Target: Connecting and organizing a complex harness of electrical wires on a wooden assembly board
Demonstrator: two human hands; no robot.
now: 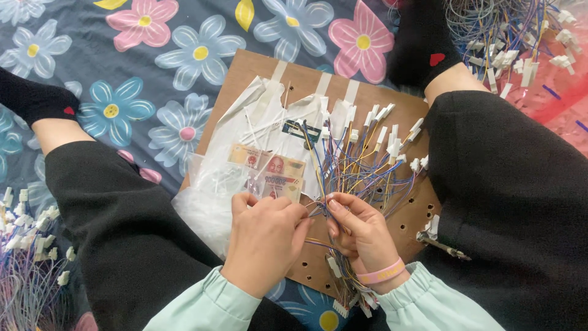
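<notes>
My left hand is curled shut, pinching thin coloured wires at its fingertips. Just to its right, my right hand, with a pink wristband, grips a bundle of thin wires in blue, yellow and purple that fans upward to small white plastic connectors. More connectors hang below my right wrist. Both hands hover over a brown cardboard board with punched holes, resting between my legs. Clear plastic bags and two banknotes lie on the board's left part.
My legs in black trousers flank the board, on a grey cloth with big flowers. Loose wire piles with white connectors lie at the top right and bottom left. Small metal scissors rest by my right thigh.
</notes>
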